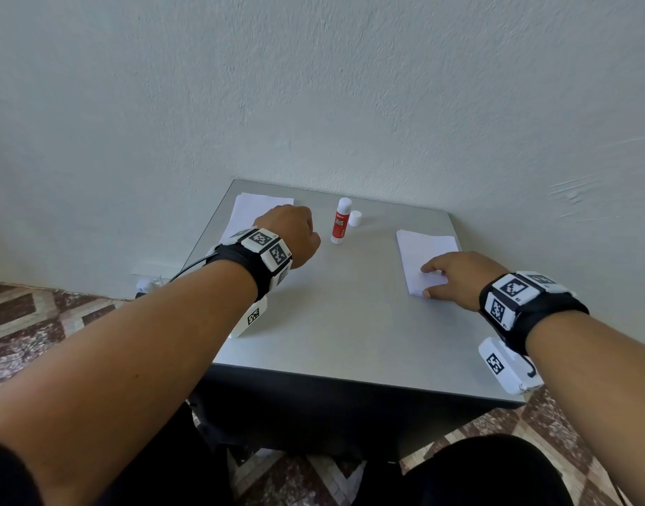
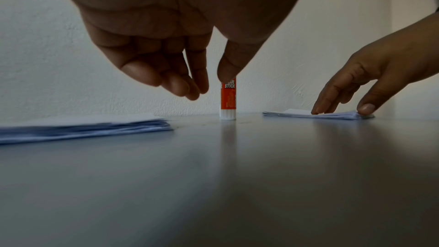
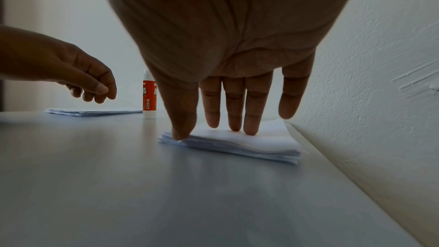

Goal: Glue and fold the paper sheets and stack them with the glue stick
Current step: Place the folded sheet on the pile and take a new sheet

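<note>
My right hand (image 1: 456, 277) lies flat on the folded paper stack (image 1: 425, 255) at the right of the table (image 1: 332, 323), its fingers (image 3: 234, 108) straight and spread with the tips pressing the top sheet, and the thumb touching the stack's near left corner. My left hand (image 1: 295, 233) hangs above the table with nothing in it, fingers loosely curled downward and the thumb close beside them; it is just left of the glue stick (image 1: 341, 222) and apart from it. Both my forearms reach forward over the table's near edge, a marker-covered wristband (image 1: 266, 252) on each wrist.

The glue stick stands upright between my hands, uncapped, with its white cap (image 1: 355, 218) on the table just to its right. Behind my left hand lies the stack of flat, unfolded sheets (image 1: 251, 211) at the far left corner. The table stands against a pale wall (image 1: 313, 85), above a patterned tile floor (image 1: 40, 312).
</note>
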